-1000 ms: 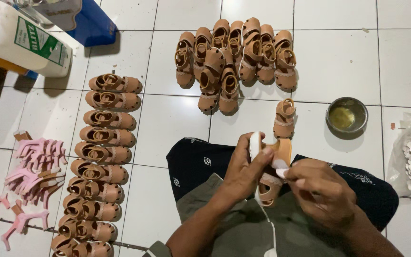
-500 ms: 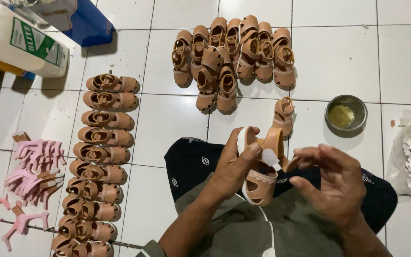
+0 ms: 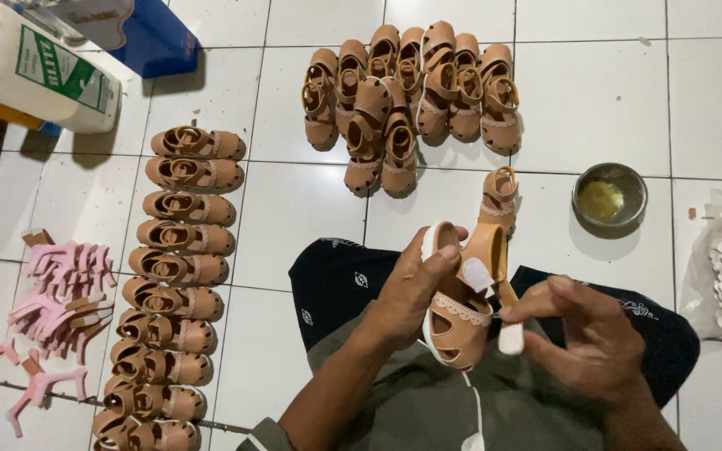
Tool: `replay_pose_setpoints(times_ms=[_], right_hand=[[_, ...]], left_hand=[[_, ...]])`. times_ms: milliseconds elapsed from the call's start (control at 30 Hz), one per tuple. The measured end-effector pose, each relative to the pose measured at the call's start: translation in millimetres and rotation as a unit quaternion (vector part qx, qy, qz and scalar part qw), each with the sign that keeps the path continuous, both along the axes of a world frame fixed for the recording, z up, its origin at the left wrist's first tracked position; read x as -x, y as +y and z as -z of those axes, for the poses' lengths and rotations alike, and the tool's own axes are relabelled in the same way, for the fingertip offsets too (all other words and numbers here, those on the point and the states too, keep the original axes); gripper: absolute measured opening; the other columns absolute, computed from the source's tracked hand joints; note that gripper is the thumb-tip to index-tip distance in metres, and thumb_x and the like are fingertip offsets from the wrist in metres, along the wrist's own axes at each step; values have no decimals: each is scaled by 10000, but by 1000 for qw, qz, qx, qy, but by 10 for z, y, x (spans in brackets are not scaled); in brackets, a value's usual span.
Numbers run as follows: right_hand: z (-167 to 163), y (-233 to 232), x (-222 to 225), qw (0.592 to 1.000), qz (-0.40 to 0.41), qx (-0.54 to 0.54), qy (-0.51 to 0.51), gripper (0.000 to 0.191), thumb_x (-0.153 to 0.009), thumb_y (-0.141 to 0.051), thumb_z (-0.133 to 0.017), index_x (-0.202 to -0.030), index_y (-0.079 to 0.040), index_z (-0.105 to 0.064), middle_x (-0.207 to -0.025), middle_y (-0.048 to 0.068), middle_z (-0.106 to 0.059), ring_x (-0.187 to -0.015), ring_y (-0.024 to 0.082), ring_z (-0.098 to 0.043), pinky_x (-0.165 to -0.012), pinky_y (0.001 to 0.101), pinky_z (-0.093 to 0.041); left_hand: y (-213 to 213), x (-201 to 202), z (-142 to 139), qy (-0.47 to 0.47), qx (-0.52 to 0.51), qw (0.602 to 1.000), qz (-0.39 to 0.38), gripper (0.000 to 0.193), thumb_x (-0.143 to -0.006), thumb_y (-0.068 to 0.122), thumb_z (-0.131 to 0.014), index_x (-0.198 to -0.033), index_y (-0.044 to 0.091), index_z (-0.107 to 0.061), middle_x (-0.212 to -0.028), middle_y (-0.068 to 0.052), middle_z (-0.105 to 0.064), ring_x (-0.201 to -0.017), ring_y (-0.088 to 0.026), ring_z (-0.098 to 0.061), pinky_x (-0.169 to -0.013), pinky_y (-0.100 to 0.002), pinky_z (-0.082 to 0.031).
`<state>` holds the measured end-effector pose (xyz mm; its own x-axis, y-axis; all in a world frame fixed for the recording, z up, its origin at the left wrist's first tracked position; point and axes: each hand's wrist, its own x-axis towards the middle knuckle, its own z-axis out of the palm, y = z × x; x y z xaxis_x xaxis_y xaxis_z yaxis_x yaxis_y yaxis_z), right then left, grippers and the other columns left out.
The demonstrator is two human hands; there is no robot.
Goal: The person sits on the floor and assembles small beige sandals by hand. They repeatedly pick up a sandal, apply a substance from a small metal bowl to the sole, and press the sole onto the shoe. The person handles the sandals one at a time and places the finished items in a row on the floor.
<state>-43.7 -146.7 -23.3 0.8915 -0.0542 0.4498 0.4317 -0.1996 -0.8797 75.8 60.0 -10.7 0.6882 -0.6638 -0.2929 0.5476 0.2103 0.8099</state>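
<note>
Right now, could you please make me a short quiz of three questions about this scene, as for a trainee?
1. True or false: the left hand holds a tan sandal by its side.
2. Multiple choice: what stands on the floor tiles right of the single sandal? A) a small metal bowl B) a pair of scissors C) a red cup
3. Fill in: the long column of sandals on the left lies beside a pile of ____ coloured parts.

Key:
1. True; the right hand pinches a small piece at its strap.
2. A, the metal bowl.
3. Pink, see the pink parts.
</note>
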Motion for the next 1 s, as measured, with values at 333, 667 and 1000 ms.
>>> replay_pose_setpoints(times_ms=[333,667,1000], right_hand=[[-141,257,3,981,125,-55,138,626,-864,76,-724,-1402,22,-410,-969,223,-758,-913,197,-763,-715,236,-608],[-180,377,83,976,165,-58,129,540,-912,68,-703,-1343,16,-382,-933,195,-724,-917,178,-753,-767,251,-641],[-147,425,158,973,179,-5,145,490,-898,78,-705,-1283,54,-404,-933,200,-723,-930,188,-757,-764,260,-653]], left_hand=[[129,158,-160,-214,-119,969,-25,614,-1028,401,-582,-1474,23,-393,-1110,-119,-587,-964,-153,-616,-849,-308,-544],[167,191,-228,-241,-109,964,12,672,-1042,378,-549,-1524,-10,-287,-1100,-150,-626,-991,-192,-678,-855,-363,-600],[217,312,-155,-252,-107,962,16,686,-1038,376,-560,-1529,-9,-276,-1082,-131,-646,-986,-187,-693,-850,-346,-607]])
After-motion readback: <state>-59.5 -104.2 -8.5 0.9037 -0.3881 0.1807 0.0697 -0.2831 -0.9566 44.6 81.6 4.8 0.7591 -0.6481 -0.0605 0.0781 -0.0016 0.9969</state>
